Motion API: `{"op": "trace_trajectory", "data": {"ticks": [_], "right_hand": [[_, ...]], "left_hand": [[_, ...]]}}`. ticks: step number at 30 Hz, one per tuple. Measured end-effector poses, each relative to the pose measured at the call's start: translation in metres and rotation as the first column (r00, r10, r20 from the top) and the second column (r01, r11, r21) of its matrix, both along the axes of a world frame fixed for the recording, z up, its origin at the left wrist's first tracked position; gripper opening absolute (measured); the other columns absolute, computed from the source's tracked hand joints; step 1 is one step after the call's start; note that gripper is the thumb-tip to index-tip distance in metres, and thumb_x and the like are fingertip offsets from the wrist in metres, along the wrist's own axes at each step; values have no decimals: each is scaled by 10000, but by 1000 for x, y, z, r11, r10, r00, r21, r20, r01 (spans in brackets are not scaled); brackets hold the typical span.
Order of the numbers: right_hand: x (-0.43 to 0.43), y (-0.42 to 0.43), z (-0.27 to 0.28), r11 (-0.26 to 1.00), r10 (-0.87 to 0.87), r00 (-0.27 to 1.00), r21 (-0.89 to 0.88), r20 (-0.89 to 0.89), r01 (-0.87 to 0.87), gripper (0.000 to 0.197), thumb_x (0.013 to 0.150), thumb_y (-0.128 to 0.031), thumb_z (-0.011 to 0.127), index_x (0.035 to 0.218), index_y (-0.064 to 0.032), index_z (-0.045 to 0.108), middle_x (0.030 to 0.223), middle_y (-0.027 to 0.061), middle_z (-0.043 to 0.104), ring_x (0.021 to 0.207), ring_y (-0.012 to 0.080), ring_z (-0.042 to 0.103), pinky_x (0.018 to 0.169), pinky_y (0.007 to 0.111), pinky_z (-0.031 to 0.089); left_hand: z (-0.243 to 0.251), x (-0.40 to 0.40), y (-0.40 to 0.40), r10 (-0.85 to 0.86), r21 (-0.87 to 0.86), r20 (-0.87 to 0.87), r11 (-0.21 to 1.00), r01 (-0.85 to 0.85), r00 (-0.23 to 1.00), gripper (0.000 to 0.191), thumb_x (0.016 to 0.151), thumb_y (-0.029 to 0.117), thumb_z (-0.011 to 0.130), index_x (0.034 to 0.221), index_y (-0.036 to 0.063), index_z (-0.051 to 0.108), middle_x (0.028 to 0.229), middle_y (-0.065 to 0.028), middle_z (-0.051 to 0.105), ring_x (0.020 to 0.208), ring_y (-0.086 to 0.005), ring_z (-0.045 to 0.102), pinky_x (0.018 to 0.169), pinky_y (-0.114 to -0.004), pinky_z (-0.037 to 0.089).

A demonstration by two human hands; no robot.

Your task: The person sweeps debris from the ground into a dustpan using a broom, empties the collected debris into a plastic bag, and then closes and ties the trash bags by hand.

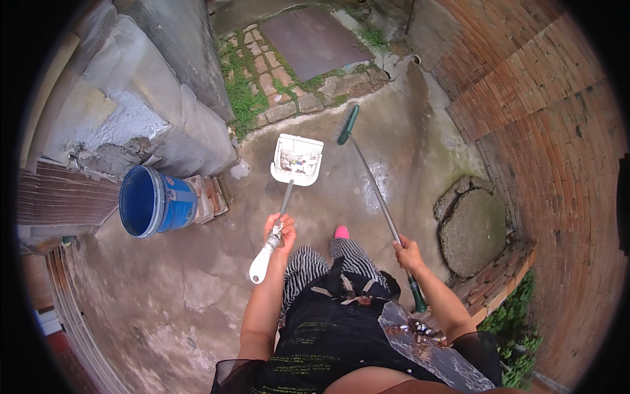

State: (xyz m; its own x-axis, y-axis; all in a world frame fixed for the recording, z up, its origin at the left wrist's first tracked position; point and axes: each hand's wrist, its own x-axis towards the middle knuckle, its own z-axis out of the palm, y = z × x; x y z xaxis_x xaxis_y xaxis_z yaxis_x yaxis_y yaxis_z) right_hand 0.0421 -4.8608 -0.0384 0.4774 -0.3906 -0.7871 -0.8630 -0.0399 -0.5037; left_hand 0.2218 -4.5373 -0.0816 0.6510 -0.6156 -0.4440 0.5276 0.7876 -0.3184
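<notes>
My left hand [280, 231] is closed around the metal shaft of a long-handled white plastic dustpan [297, 160], just above its white grip. Small bits of debris lie in the pan, which is ahead of me over the wet concrete. In my right hand [407, 252] is the metal pole of a green-headed brush [348, 124], its bristles facing left towards the dustpan. The brush head is farther from me than the dustpan and apart from it. Below my right hand the pole ends in a dark green grip [417, 295].
A blue plastic bucket [179, 203] stands at the left by stacked bricks [209, 197]. A round concrete slab [472, 232] lies at the right near the brick wall [556, 147]. Ahead are a brick edging [280, 112], weeds and a flat brown sheet [315, 42].
</notes>
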Motion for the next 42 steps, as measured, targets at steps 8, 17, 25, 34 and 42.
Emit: {"op": "trace_trajectory", "data": {"ticks": [8, 17, 25, 34, 42], "right_hand": [[280, -69, -22, 971, 235, 972, -50, 23, -234, 439, 886, -239, 481, 1305, -129, 407, 601, 22, 516, 443, 96, 440, 394, 255, 385], [494, -85, -57, 827, 521, 852, -221, -44, -517, 489, 841, -216, 513, 1309, -138, 393, 998, 186, 603, 902, 283, 589, 799, 347, 456], [716, -138, -148, 721, 679, 732, -230, 47, -654, 472, 872, -210, 486, 1331, -233, 376, 627, 24, 493, 454, 111, 437, 400, 280, 415], [876, -116, -212, 529, 822, 565, -279, -64, -801, 451, 867, -253, 470, 1311, -212, 403, 662, 98, 570, 505, 190, 557, 481, 327, 477], [819, -162, -152, 583, 807, 542, 169, -237, -795, 435, 897, -237, 456, 1326, -229, 385, 565, 9, 436, 398, 105, 400, 350, 270, 357]], "left_hand": [[-22, 128, -55, 159, 6, -50, 987, -159, 986, 202, 836, 145, 454, 720, -11, 398, 643, -61, 415, 532, -145, 428, 419, -235, 419], [-82, 278, -93, 245, -47, -111, 967, -251, 963, 196, 842, 145, 447, 741, -20, 415, 659, -58, 436, 547, -138, 430, 414, -248, 409], [-104, 371, -170, 376, 57, -184, 926, -372, 908, 219, 842, 157, 463, 734, -28, 420, 651, -61, 436, 546, -144, 424, 409, -243, 391], [-137, 409, -216, 599, 137, -226, 800, -584, 768, 191, 862, 159, 423, 803, -22, 417, 637, -63, 426, 545, -141, 436, 417, -248, 391], [-160, 405, -212, 689, 117, -279, 715, -689, 669, 162, 828, 116, 495, 727, 2, 438, 667, -67, 463, 555, -147, 460, 386, -243, 362]]}}
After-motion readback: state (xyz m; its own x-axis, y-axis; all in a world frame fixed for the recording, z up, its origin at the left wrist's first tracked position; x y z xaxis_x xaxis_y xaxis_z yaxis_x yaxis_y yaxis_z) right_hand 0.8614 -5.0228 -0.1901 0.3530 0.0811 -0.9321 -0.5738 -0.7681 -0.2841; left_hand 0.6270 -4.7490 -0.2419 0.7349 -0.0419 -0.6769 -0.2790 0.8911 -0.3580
